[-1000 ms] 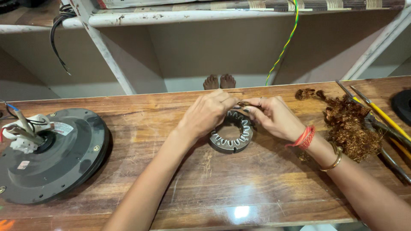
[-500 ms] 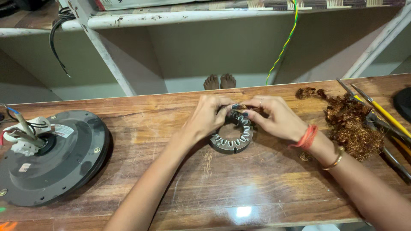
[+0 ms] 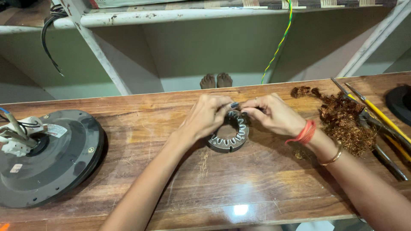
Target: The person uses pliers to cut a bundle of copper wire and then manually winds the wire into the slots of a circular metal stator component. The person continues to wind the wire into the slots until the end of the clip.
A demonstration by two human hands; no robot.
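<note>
**Metal ring with slotted inner edge, both hands working at its far rim**

Item 1. Metal ring (image 3: 228, 136): grey, round, toothed on the inside, lying flat near the middle of the wooden tabletop (image 3: 257, 179), slightly toward the far edge. Its far rim is sitting under the fingers of both hands; the near rim is showing in full.

Item 2. Left hand (image 3: 205, 115): reaching in from the near edge, fingers curling down onto the far left rim of the ring. The grip is pinching together at the fingertips, touching the ring; what lies between the tips is too small to tell.

Item 3. Right hand (image 3: 274, 113): coming in from the near right corner, wearing an orange thread band (image 3: 305, 132) and a gold bangle (image 3: 332, 156). Fingertips are closing together and meeting those of the left hand over the ring's far rim.

Item 4. Dark round fan housing (image 3: 47, 158): resting at the left edge, with white wiring (image 3: 15, 137) at its hub.

Item 5. Heap of tangled copper wire (image 3: 344, 124): lying toward the right edge, well apart from the ring.

Item 6. Hand tools with yellow and dark handles (image 3: 381, 128): lying just beside the heap, at the right edge.

Item 7. Two bare feet (image 3: 216, 80): showing on the floor beyond the far edge.
</note>
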